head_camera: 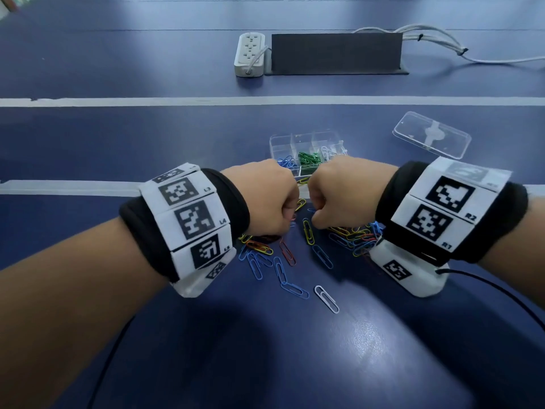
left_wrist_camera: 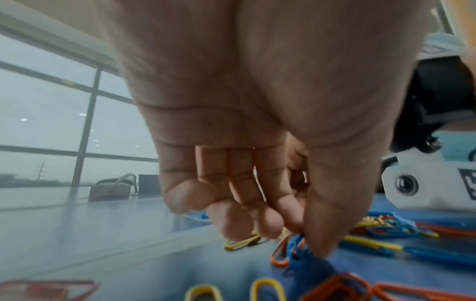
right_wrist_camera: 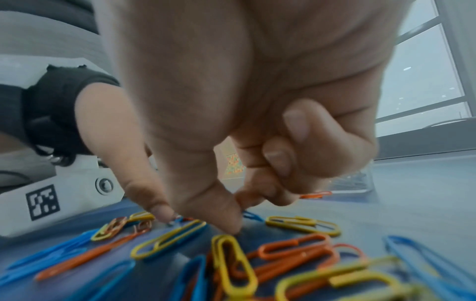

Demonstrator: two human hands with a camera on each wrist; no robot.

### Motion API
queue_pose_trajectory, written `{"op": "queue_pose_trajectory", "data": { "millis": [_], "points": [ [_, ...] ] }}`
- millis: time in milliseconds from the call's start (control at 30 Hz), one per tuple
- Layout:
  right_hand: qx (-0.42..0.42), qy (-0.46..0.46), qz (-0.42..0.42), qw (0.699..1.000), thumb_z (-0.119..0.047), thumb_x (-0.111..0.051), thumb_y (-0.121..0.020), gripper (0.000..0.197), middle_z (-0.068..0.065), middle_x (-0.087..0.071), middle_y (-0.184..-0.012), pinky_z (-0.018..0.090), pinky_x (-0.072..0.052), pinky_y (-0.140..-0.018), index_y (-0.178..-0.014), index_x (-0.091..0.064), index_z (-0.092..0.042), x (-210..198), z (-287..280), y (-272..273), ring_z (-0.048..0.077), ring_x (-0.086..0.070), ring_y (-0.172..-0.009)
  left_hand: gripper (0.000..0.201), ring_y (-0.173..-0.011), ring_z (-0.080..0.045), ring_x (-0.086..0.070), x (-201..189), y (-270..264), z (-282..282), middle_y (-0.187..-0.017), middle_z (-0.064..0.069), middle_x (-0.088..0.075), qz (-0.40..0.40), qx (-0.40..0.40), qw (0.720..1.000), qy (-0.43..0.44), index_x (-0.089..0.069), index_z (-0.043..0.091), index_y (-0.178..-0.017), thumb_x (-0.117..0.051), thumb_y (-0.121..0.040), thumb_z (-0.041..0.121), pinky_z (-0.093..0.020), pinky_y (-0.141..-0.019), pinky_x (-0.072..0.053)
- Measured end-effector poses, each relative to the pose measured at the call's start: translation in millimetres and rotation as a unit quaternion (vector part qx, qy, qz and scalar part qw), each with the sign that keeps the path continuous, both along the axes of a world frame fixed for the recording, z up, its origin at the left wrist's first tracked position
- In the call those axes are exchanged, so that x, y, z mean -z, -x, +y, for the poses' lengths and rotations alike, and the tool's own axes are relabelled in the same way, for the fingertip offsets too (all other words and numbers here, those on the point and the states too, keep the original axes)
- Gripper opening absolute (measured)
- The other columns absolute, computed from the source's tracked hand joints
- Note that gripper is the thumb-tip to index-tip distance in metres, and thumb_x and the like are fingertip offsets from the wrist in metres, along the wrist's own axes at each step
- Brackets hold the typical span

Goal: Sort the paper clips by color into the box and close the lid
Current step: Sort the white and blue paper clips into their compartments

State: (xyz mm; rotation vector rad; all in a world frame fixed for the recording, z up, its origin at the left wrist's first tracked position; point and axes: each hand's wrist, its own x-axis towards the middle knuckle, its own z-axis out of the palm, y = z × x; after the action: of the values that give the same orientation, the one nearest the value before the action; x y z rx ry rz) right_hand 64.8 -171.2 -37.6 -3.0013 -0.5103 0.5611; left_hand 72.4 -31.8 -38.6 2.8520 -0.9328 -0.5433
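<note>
Both hands curl, left hand (left_wrist_camera: 257,126) pinching blue paper clips (left_wrist_camera: 296,247), right hand (right_wrist_camera: 252,114) hiding its pinch; box (head_camera: 306,152) partly hidden

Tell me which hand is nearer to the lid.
Right. The right hand is just below and left of the lid; the left hand lies farther left, beyond the right one.

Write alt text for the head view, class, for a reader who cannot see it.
Two hands, left hand and right hand, reach into loose paper clips on a blue table. Behind them stands a clear box holding blue, green and white clips; its lid lies apart to the right.
</note>
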Motion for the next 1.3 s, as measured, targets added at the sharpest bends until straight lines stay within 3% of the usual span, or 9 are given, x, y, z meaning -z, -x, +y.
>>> {"op": "queue_pose_trajectory", "data": {
  "millis": [167,333,500,667,867,1000,1133,1233,1300],
  "points": [
    [0.015,-0.063,0.016,0.998,-0.036,-0.062,-0.066,0.015,-0.002,-0.061,-0.070,0.029,-0.048,-0.063,-0.065,-0.055,-0.022,-9,-6,1,0.020,-0.054,-0.068,0.007,-0.057,-0.001,-0.044,-5,0,1,-0.059,0.010,-0.050,0.007,-0.021,0.997,0.080,-0.056,0.021,-0.074,-0.063,-0.074,0.019,-0.022,-0.060,-0.041],
    [0.015,-0.087,0.019,0.996,-0.026,-0.057,-0.075,0.013,-0.010,-0.049,-0.063,0.014,-0.033,-0.054,-0.086,-0.052,-0.031,-16,-23,12,0.000,-0.043,-0.057,0.013,-0.066,-0.014,-0.048,-1,-3,-3,-0.072,0.006,-0.052,0.039,-0.012,0.995,0.088,-0.045,0.023,-0.085,-0.047,-0.081,0.010,-0.027,-0.066,-0.042],
    [0.041,-0.055,0.024,0.997,-0.023,-0.049,-0.080,0.015,-0.004,-0.059,-0.063,0.025,-0.042,-0.064,-0.072,-0.061,-0.019,-8,-31,31,0.015,-0.051,-0.063,0.016,-0.080,-0.020,-0.045,1,-8,-9,-0.071,0.010,-0.043,0.034,0.002,0.996,0.077,-0.049,0.022,-0.074,-0.044,-0.081,0.008,-0.027,-0.074,-0.040],
    [0.051,-0.036,0.012,0.998,-0.035,-0.060,-0.076,0.022,0.006,-0.067,-0.077,0.033,-0.053,-0.069,-0.077,-0.070,-0.016,-5,-25,42,0.026,-0.061,-0.076,0.020,-0.081,-0.012,-0.036,4,-9,-14,-0.076,0.014,-0.031,0.020,0.078,0.996,0.042,-0.065,0.031,-0.100,-0.059,-0.081,0.026,-0.022,-0.076,-0.032],
    [0.037,-0.051,0.029,0.998,-0.032,-0.063,-0.075,0.018,0.006,-0.070,-0.075,0.032,-0.053,-0.071,-0.077,-0.072,-0.016,-5,-24,35,0.023,-0.060,-0.073,0.007,-0.084,-0.010,-0.038,8,-12,-13,-0.085,0.008,-0.040,0.007,0.098,0.995,0.002,-0.064,0.026,-0.082,-0.064,-0.081,0.032,-0.025,-0.079,-0.038],
    [0.074,-0.127,0.084,0.986,-0.030,-0.064,-0.071,0.005,-0.006,-0.063,-0.062,0.020,-0.042,-0.057,-0.068,-0.061,-0.027,-6,-28,28,0.000,-0.053,-0.053,0.015,-0.083,-0.017,-0.053,6,-12,-8,-0.090,-0.001,-0.059,0.020,0.075,0.997,0.008,-0.061,0.024,-0.075,-0.066,-0.077,0.037,-0.033,-0.082,-0.048],
    [0.112,-0.199,0.139,0.964,-0.020,-0.060,-0.076,0.017,-0.004,-0.069,-0.069,0.023,-0.047,-0.060,-0.091,-0.063,-0.026,-2,-30,25,0.006,-0.058,-0.051,0.018,-0.083,-0.020,-0.058,3,-14,-4,-0.088,-0.005,-0.065,0.048,0.046,0.998,0.015,-0.063,0.023,-0.073,-0.071,-0.074,0.039,-0.034,-0.079,-0.050],
    [0.126,-0.201,0.160,0.958,-0.018,-0.052,-0.081,0.017,-0.005,-0.065,-0.064,0.023,-0.055,-0.064,-0.084,-0.068,-0.024,-4,-28,29,0.016,-0.069,-0.059,0.015,-0.070,-0.007,-0.056,2,-13,-2,-0.077,0.001,-0.065,0.049,0.032,0.998,0.037,-0.061,0.023,-0.070,-0.070,-0.074,0.034,-0.027,-0.068,-0.047],
    [0.119,-0.180,0.137,0.967,-0.020,-0.051,-0.081,0.018,-0.001,-0.068,-0.063,0.021,-0.054,-0.066,-0.080,-0.069,-0.022,-6,-25,32,0.011,-0.067,-0.057,0.016,-0.057,0.001,-0.051,1,-12,1,-0.059,0.007,-0.056,0.037,0.014,0.998,0.057,-0.056,0.023,-0.066,-0.068,-0.074,0.029,-0.022,-0.055,-0.039]
  ]
}}
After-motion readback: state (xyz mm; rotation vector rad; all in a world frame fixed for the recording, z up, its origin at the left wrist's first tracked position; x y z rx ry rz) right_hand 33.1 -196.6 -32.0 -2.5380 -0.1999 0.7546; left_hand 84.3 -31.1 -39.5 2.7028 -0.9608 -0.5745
